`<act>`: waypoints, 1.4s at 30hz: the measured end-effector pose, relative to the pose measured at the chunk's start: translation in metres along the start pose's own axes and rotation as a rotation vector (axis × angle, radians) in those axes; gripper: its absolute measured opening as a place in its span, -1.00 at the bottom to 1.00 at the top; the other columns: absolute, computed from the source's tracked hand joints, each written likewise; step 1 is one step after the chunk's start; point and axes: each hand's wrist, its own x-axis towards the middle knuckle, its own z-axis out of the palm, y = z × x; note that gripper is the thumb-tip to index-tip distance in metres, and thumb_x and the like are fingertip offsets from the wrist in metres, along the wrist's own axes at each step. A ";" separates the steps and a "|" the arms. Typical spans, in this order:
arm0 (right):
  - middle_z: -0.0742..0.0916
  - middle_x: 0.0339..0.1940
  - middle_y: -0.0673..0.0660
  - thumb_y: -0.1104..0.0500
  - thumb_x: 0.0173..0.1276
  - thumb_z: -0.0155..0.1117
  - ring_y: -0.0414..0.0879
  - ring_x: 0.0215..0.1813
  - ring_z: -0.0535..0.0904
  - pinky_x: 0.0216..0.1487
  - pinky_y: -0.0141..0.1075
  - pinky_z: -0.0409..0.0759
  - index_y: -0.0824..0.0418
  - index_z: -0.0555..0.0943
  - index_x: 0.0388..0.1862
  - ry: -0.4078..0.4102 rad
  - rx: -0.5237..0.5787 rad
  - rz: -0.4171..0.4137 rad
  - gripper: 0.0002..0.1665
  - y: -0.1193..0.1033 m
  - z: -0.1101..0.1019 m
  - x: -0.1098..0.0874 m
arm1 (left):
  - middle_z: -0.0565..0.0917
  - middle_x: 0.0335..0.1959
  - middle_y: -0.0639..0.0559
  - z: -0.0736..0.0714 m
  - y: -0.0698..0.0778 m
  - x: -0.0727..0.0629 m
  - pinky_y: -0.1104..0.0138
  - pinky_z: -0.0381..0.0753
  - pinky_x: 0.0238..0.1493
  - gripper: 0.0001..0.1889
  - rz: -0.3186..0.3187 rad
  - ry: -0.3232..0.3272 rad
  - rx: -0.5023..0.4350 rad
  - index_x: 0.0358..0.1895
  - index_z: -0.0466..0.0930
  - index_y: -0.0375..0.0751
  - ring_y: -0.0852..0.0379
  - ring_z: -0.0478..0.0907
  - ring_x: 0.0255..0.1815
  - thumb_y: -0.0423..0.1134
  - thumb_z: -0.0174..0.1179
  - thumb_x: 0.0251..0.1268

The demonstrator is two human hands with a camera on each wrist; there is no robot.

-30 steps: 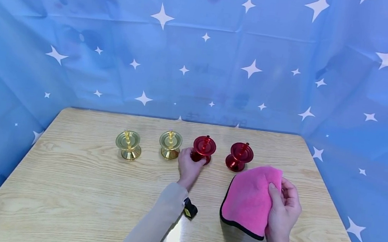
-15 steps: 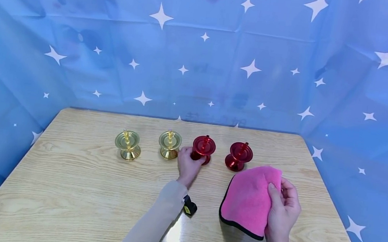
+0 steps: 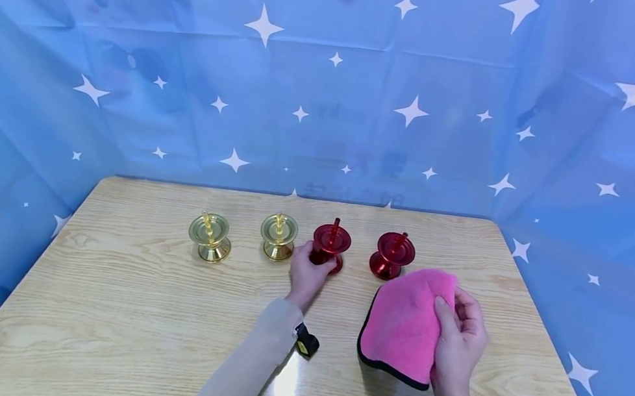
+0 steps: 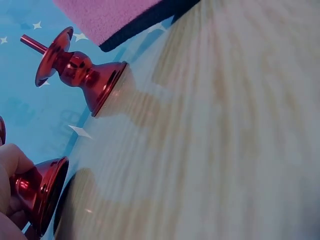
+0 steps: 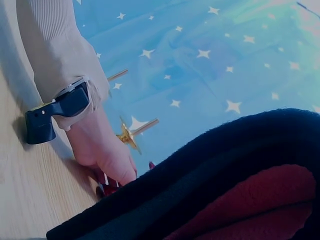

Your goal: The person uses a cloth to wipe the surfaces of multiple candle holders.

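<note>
My left hand grips a red metallic candle holder low around its stem, below the dish. In the left wrist view the flared base of this holder shows just over the table, with a dark shadow beside it. My right hand pinches a pink cloth with black edging between thumb and fingers. The cloth hangs over the table on the right, in front of a second red candle holder, which stands upright. In the right wrist view the cloth's dark edge covers much of the held holder.
Two gold candle holders, one further left and one beside my left hand, stand in the same row. The wooden table ends at a blue star-patterned curtain behind and at the sides.
The held red candle holder has shifted slightly left and its spike shows longer, as if tipped a little. My right hand and the cloth have moved slightly left and up.
</note>
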 end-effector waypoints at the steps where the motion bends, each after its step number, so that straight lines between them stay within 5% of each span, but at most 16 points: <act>1: 0.64 -0.38 0.06 0.44 0.26 0.17 -0.23 -0.41 0.58 -0.41 -0.51 0.52 0.32 0.59 -0.15 -0.003 0.001 0.002 -0.81 0.000 0.001 0.000 | 0.57 -0.29 -0.05 -0.001 0.000 0.000 0.18 0.50 -0.14 -0.69 -0.005 -0.005 -0.010 -0.27 0.59 -0.19 0.02 0.46 -0.17 -0.26 0.46 -0.15; 16: 0.60 -0.39 0.01 0.35 0.32 0.15 -0.21 -0.38 0.50 -0.40 -0.49 0.46 0.21 0.57 -0.14 -0.049 -0.077 0.165 -0.83 -0.002 0.017 0.004 | 0.64 -0.31 -0.04 -0.024 0.015 -0.007 0.29 0.54 -0.15 -0.72 0.085 -0.215 -0.212 -0.29 0.55 -0.23 0.07 0.53 -0.19 -0.43 0.38 -0.14; 23: 0.61 -0.37 0.02 0.38 0.34 0.09 -0.22 -0.35 0.53 -0.37 -0.47 0.51 0.24 0.52 -0.16 -0.135 -0.039 0.222 -0.86 -0.005 0.027 0.008 | 0.63 -0.29 -0.14 -0.041 0.034 -0.014 0.18 0.54 -0.11 -0.72 0.157 -0.299 -0.284 -0.24 0.56 -0.31 0.00 0.51 -0.18 -0.47 0.37 -0.10; 27: 0.61 -0.34 0.02 0.38 0.38 0.02 -0.22 -0.32 0.54 -0.33 -0.48 0.52 0.28 0.44 -0.15 -0.181 -0.062 0.228 -0.89 -0.010 0.034 0.011 | 0.61 -0.35 -0.18 -0.061 0.063 -0.023 0.21 0.54 -0.18 -0.76 0.213 -0.335 -0.277 -0.30 0.53 -0.37 -0.05 0.51 -0.24 -0.51 0.33 -0.10; 36: 0.61 -0.38 -0.07 0.21 0.45 -0.02 -0.28 -0.37 0.58 -0.36 -0.47 0.54 0.24 0.33 0.01 -0.380 -0.013 0.352 -0.79 -0.027 0.048 0.024 | 0.62 -0.38 -0.07 -0.057 0.057 -0.025 0.36 0.55 -0.27 -0.69 0.393 -0.292 -0.176 -0.29 0.56 -0.30 0.09 0.52 -0.31 -0.43 0.41 -0.20; 42: 0.65 -0.41 -0.09 0.15 0.46 0.00 -0.30 -0.38 0.61 -0.38 -0.47 0.56 0.15 0.34 0.03 -0.459 0.028 0.455 -0.78 -0.027 0.054 0.028 | 0.63 -0.39 -0.08 -0.056 0.062 -0.028 0.37 0.55 -0.29 -0.67 0.539 -0.203 -0.115 -0.30 0.57 -0.30 0.06 0.52 -0.32 -0.38 0.44 -0.25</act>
